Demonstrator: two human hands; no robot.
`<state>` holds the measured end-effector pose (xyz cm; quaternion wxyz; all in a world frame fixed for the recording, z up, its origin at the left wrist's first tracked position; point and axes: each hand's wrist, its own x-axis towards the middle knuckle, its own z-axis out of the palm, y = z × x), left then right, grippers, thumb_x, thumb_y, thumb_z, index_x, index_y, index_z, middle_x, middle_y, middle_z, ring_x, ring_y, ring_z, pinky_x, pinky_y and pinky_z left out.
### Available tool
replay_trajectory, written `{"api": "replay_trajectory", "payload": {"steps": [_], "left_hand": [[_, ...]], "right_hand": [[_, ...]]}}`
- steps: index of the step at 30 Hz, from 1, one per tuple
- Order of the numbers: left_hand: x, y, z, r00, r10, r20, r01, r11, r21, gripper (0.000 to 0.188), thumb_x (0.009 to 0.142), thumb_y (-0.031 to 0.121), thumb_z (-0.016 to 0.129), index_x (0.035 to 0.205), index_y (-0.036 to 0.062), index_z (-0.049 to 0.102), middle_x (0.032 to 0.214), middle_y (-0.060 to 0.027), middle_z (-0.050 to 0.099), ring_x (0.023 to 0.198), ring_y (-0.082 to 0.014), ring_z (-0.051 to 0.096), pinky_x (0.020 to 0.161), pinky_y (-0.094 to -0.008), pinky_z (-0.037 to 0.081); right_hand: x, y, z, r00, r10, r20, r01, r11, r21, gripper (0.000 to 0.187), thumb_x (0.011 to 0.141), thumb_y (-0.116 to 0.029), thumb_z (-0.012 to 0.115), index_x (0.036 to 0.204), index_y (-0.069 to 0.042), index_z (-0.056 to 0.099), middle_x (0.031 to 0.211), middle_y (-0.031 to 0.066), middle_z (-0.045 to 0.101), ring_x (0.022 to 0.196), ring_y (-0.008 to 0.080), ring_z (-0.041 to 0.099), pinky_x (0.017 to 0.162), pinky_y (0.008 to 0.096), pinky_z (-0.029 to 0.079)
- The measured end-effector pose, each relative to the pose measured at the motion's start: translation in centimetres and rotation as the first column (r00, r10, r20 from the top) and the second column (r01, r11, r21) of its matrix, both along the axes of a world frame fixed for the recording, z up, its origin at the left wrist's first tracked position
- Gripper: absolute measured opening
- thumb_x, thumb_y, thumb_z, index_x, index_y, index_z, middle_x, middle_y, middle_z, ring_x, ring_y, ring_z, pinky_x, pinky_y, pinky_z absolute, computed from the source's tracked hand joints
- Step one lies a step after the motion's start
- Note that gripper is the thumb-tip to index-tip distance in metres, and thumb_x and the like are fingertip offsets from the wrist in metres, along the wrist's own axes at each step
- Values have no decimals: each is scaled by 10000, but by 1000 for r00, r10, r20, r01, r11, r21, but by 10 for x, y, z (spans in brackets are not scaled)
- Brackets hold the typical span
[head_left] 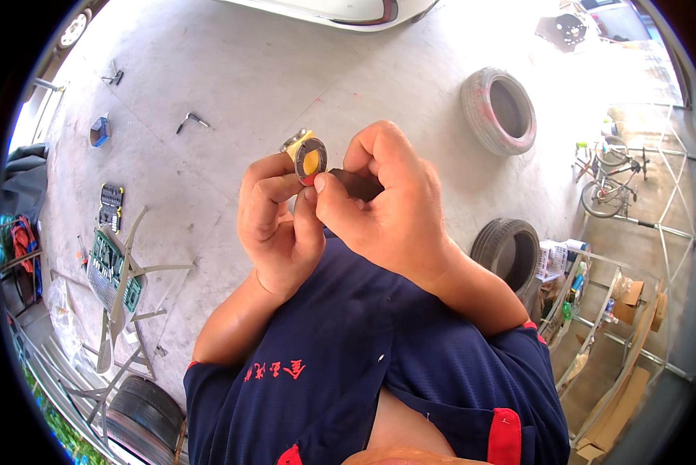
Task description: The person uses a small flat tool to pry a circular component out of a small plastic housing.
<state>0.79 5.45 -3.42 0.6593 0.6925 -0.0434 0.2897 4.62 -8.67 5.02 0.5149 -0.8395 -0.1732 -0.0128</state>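
Note:
In front of my chest, both hands are raised close together. My left hand (276, 221) pinches a small round part (310, 160) with a dark ring face, a yellow centre and a bit of red at its lower edge. Silvery metal shows behind its yellow side; its exact kind I cannot make out. My right hand (398, 205) has its fingers curled round a dark, flat-looking piece (355, 184), mostly hidden in the palm. The right thumb tip comes up against the lower edge of the round part, beside the left fingertips.
Two tyres, one upper (499, 112) and one lower (506, 256), lie to the right. On the left are a folding chair (123, 271), a green tool case (107, 263), a smaller socket case (110, 208) and a blue box (100, 132). A white car (340, 12) stands ahead; bicycles (607, 178) stand right.

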Motion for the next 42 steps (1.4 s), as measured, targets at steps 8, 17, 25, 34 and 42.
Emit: {"api": "replay_trajectory", "payload": {"steps": [8,17,25,34,42], "left_hand": [[19,50,-15,993,58,104,-84,961,265,189,843,-107,729,975,-1,645,1120,-156,699,924,-261,672,787,-344,553],[31,110,-45,993,27,112,-67,926,372,245,800,-114,747,985,6,640,1082,-152,696,890,-270,674,731,-356,558],[40,141,-54,991,-26,130,-32,906,421,240,804,-100,738,994,4,633,1070,-150,687,917,-292,675,757,-373,564],[49,152,-52,977,-73,198,-23,895,446,243,805,-98,732,1005,2,638,1070,-150,686,929,-297,677,768,-383,573],[47,164,-57,999,-33,-30,41,946,322,114,908,-85,668,981,-15,615,1152,-161,688,962,-253,695,818,-347,594]], "right_hand": [[11,47,-21,986,-67,-155,66,998,-11,294,871,-82,775,919,-64,486,664,34,539,537,150,539,506,339,445],[17,105,-56,829,-101,-550,251,946,205,276,887,-31,727,870,-53,452,737,-23,479,646,30,432,517,273,366],[17,136,-66,743,-113,-660,398,866,301,286,884,-28,711,851,-65,429,756,-48,432,684,21,369,534,263,332],[12,141,-60,743,-70,-666,377,865,330,233,964,21,671,945,-59,453,810,-32,546,713,10,478,572,219,402],[14,150,-35,793,-147,-592,429,825,368,283,931,19,694,876,-78,434,742,-74,414,650,-12,356,514,237,297]]}}
